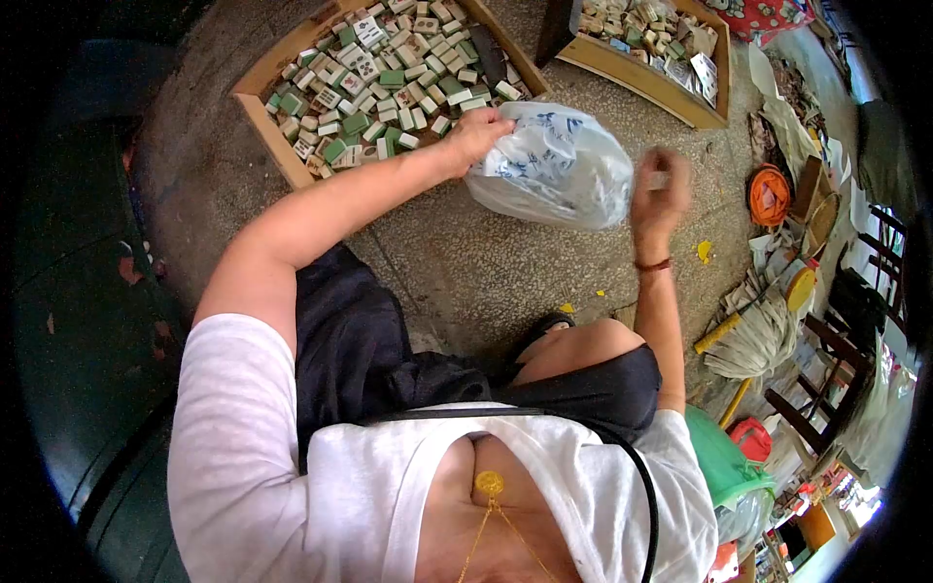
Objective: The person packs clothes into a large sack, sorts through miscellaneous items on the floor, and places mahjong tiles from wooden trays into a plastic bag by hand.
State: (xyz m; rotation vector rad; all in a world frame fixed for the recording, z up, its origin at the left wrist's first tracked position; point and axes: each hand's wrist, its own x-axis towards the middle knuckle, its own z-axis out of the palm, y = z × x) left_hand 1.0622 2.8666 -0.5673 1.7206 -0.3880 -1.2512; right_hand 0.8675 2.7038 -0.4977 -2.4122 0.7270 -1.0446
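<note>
A clear plastic bag [573,180] with blue printing is pinched at its left edge in my left hand [476,141], and it bulges out over the floor. My right hand [661,194] is just beyond the bag's right side, curled and blurred by motion. Something small and pale shows among its fingers, too smeared to name. Close behind my left hand lies a wooden tray [264,121] full of loose mahjong tiles [394,83], green-backed and white-faced. A dark, flat, elongated object [489,53] rests along the tray's right side.
At the upper right stands a wooden drawer [641,85] with more tiles and papers. An orange coil [769,194], a mop head [753,335] and a green bag [719,457] lie to the right. Yellow scraps [704,252] dot the speckled floor [437,262].
</note>
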